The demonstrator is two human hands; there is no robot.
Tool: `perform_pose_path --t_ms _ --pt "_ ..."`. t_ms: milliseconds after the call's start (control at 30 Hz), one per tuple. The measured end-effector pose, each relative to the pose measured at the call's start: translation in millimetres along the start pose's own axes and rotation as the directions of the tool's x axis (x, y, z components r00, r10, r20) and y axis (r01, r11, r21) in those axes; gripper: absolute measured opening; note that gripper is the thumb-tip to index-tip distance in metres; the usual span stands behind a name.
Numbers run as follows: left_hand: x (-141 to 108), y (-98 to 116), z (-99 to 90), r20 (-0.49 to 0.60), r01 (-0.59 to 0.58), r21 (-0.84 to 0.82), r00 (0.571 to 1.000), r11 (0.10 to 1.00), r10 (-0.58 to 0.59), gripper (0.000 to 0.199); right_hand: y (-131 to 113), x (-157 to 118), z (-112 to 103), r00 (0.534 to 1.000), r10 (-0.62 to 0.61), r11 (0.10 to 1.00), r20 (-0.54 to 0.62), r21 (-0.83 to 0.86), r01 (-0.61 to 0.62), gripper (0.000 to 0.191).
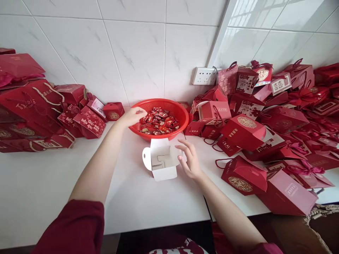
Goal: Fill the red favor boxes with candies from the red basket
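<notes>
At the left rim of a red plastic basket (186,112) is my left hand (134,116), its fingers loosely bent and open, with nothing visible in them. Inside the basket lie many small red-wrapped candies (159,120). Just in front of it, an unfolded gift box (164,173) stands upright on the table, its white flaps spread and its white inside bare. My right hand (190,160) is beside the box's right flap, fingers spread and open; whether the fingertips touch the flap I cannot tell.
Red gift boxes (243,130) are heaped along the right side, some with cord handles. More red boxes (29,109) are stacked at the left. A power socket (204,76) is on the tiled wall behind. The white table (148,211) ends close to my body.
</notes>
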State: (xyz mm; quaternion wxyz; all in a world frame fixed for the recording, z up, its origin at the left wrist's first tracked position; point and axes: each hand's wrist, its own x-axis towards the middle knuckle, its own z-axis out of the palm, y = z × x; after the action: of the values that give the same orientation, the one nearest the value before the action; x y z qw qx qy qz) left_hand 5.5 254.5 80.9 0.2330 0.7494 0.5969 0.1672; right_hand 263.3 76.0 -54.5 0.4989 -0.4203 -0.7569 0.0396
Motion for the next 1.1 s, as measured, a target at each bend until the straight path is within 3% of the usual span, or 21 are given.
perform_pose_path --t_ms 100,267,400,533,733,933,1033,1100 --pt "46.1 -6.5 9.8 0.238 0.152 0.099 0.956 0.983 -0.172 0.059 4.4 1.7 -2.8 0.996 0.065 0.998 -0.063 0.013 -0.065 0.027" --pt "72.7 -3.3 44.0 0.464 0.148 0.331 0.834 0.932 -0.297 0.082 7.7 6.4 -7.6 0.988 0.115 0.993 -0.106 -0.003 -0.116 0.023" --pt "71.2 2.5 65.2 0.533 0.013 0.405 0.809 0.914 -0.247 0.092 6.7 7.6 -8.5 0.986 0.125 0.991 -0.107 -0.037 -0.13 0.021" --pt "67.8 1.6 72.1 0.558 -0.134 0.362 0.823 0.922 -0.1 0.081 4.4 7.6 -8.4 0.989 0.133 0.991 -0.068 -0.015 -0.134 0.021" --pt "59.7 4.8 65.5 0.52 -0.254 0.192 0.846 0.948 0.122 0.044 5.5 7.8 -8.8 0.984 0.159 0.987 -0.076 0.011 -0.159 0.019" --pt "46.9 11.8 52.1 0.268 -0.319 0.025 0.915 0.947 0.301 0.038 6.1 7.4 -8.7 0.985 0.156 0.988 -0.077 0.018 -0.155 0.019" --pt "26.0 16.0 46.2 0.143 -0.296 -0.265 0.929 0.918 0.341 0.044 5.3 7.5 -8.7 0.986 0.15 0.989 -0.072 0.025 -0.149 0.019" --pt "3.0 18.9 45.9 0.086 -0.297 -0.489 0.919 0.82 0.384 0.046 4.5 7.6 -8.7 0.986 0.149 0.989 -0.072 0.028 -0.147 0.019"
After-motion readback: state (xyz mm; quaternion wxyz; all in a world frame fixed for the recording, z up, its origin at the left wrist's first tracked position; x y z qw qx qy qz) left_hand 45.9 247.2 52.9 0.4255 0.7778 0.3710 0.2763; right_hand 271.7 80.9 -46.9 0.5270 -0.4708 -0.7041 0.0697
